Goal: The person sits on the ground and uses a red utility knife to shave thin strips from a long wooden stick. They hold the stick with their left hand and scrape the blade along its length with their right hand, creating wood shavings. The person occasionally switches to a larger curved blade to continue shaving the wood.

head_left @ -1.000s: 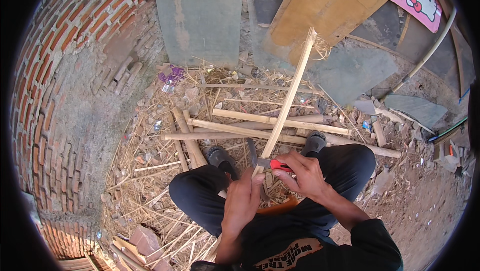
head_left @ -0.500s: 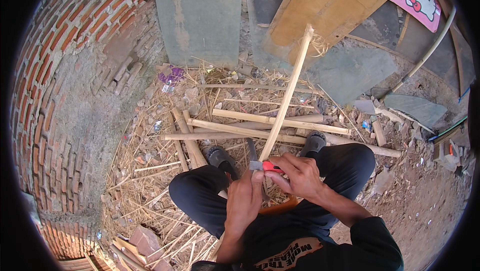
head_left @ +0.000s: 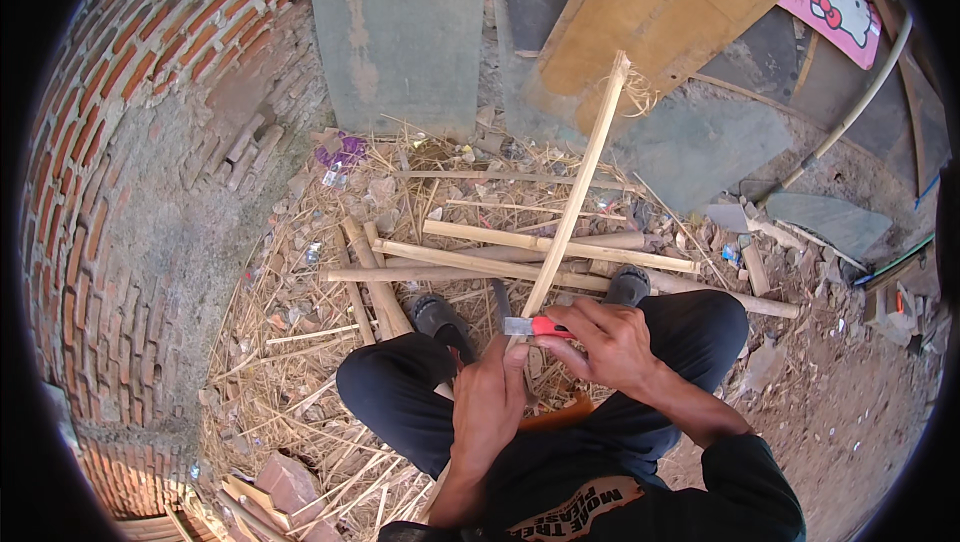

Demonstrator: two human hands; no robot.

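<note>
Pale strip (head_left: 577, 182), lower end hidden, tan board (head_left: 660, 17) cropped above

From where I stand, I can see block capital letters in the print (head_left: 575, 512) on the front of the person's dark shirt (head_left: 720, 517); they stand on and around a brownish-orange patch, and their lines slant upward to the right. At the upper right, the pink board (head_left: 838, 10) bears a white cartoon cat with a red bow, while any lettering on the purple wrapper (head_left: 345, 150) is too small for reading.
</note>
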